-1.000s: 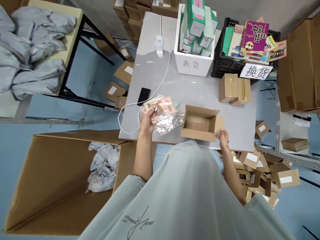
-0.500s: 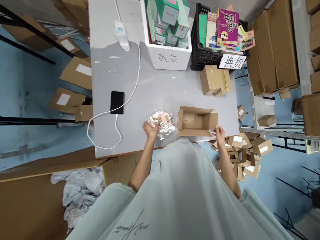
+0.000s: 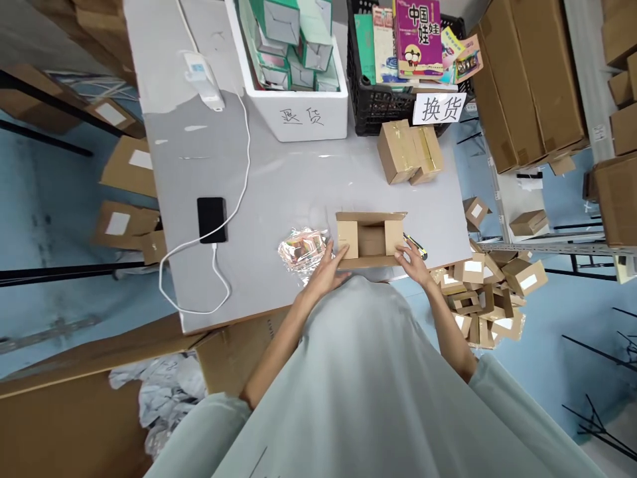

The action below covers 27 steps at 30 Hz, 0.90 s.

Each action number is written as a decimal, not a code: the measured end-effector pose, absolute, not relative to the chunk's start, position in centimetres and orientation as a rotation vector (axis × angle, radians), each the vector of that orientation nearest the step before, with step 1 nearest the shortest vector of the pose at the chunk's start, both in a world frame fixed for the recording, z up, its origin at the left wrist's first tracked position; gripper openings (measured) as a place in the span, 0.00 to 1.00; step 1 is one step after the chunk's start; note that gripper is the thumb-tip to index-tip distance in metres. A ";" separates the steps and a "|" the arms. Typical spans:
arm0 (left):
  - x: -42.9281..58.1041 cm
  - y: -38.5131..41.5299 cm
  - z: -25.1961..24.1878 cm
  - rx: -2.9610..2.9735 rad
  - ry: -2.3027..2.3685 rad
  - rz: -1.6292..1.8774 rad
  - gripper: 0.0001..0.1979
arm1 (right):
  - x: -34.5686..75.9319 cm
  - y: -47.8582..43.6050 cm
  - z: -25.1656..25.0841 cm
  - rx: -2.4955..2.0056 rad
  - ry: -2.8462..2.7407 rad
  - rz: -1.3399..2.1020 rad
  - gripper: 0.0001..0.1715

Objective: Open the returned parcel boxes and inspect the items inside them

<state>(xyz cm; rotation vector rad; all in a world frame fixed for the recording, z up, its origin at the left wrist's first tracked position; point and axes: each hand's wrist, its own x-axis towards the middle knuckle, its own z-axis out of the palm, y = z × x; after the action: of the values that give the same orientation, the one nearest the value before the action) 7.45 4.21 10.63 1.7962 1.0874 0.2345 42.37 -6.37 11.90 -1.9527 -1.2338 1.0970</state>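
An open cardboard box (image 3: pixel 372 261) sits at the table's near edge, its two end flaps folded inward over the opening. At its left end, my left hand (image 3: pixel 326 272) grips the flap and near corner. My right hand (image 3: pixel 414 263) pinches the right end in the same way. Beside the right hand lies a box cutter (image 3: pixel 417 246) with yellow and black parts, partly hidden by the fingers. Left of the box, near my left fingertips, a clear plastic pack (image 3: pixel 303 251) with colourful contents rests on the table; what is inside cannot be made out.
A white foam bin (image 3: pixel 303 123) of green-and-white cartons and a black crate (image 3: pixel 371 109) of books stand at the back. Two taped cartons (image 3: pixel 398 153) sit before the crate. A black phone-like device (image 3: pixel 212 219) with a white cable (image 3: pixel 247 149) lies left.
My left hand has let go of the plastic pack and moved right to the box. The box's end flaps are now folded in. My right hand shifted left, and the box cutter shows beside it.
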 end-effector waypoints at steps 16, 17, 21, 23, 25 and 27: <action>15.2 9.8 12.6 1.426 1.330 0.660 0.40 | 47.7 -2.4 8.9 -1.690 -0.702 0.970 0.45; 17.2 10.8 12.7 1.450 1.288 0.660 0.39 | 49.2 -2.3 9.0 -1.683 -0.669 0.923 0.44; 27.2 14.6 12.0 1.530 1.100 0.602 0.33 | 56.0 -3.1 9.1 -1.720 -0.548 0.702 0.43; 32.3 15.9 11.0 1.550 1.032 0.542 0.29 | 59.2 -4.2 8.8 -1.756 -0.500 0.625 0.44; 36.5 16.7 9.9 1.558 0.964 0.475 0.26 | 61.8 -5.7 8.2 -1.792 -0.460 0.591 0.45; 39.6 16.9 9.0 1.563 0.926 0.394 0.26 | 63.4 -7.2 7.4 -1.823 -0.424 0.608 0.46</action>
<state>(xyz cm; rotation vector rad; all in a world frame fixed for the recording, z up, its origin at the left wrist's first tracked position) 39.63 16.93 8.98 1.5633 0.9264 0.3935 63.35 -7.17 7.42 -1.8229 -0.4242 0.6083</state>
